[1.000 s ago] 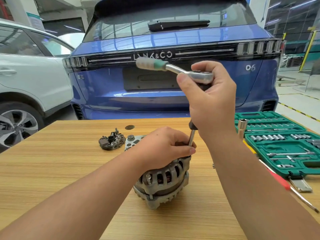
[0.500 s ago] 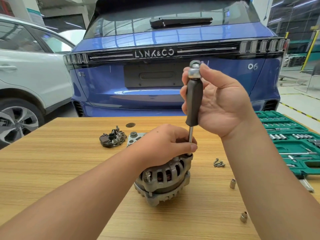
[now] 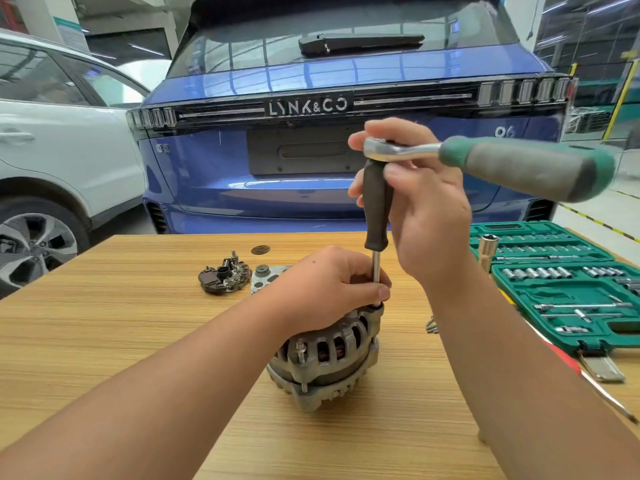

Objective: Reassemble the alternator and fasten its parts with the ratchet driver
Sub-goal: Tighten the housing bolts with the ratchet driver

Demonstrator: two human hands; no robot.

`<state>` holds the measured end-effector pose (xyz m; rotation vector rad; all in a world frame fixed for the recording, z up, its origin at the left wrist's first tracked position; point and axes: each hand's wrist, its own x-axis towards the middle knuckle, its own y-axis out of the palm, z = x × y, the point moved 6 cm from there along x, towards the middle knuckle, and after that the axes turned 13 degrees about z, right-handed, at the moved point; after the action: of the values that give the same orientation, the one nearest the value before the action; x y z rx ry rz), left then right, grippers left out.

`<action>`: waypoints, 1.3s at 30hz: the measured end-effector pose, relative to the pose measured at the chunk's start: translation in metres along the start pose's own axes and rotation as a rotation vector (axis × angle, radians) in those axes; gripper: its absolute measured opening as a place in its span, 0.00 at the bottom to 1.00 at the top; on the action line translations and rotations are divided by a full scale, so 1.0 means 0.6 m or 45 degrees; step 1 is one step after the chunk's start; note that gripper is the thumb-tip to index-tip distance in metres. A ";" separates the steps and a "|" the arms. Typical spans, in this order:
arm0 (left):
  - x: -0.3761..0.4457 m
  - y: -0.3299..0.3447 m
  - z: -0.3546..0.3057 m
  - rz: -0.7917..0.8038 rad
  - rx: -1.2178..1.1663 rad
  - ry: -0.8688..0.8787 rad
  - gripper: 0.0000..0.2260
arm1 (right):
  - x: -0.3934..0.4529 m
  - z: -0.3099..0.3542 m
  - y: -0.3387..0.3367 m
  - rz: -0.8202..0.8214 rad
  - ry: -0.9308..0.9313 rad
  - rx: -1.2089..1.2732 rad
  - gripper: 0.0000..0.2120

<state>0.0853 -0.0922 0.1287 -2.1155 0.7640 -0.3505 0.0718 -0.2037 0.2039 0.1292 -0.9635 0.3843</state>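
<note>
Head view: a blue car (image 3: 329, 150) fills the background beyond the wooden table (image 3: 121, 323), where the alternator (image 3: 329, 355) stands mid-table. The left hand (image 3: 325, 289) clamps over its top, pinching the driver shaft. The right hand (image 3: 415, 209) grasps the ratchet driver (image 3: 398, 152) at its head, upright on a housing bolt. Bolt-tightening looks underway; next needs a steady swing, kept square.

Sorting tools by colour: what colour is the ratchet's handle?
Green with a grey grip, seen in the head view.
</note>
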 end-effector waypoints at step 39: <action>-0.002 0.002 0.003 0.055 0.000 0.013 0.03 | 0.010 -0.028 0.017 0.209 0.740 0.777 0.18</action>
<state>0.0849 -0.0910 0.1268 -2.0957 0.8141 -0.3379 0.0841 -0.1881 0.1988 0.4659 -0.2597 0.8100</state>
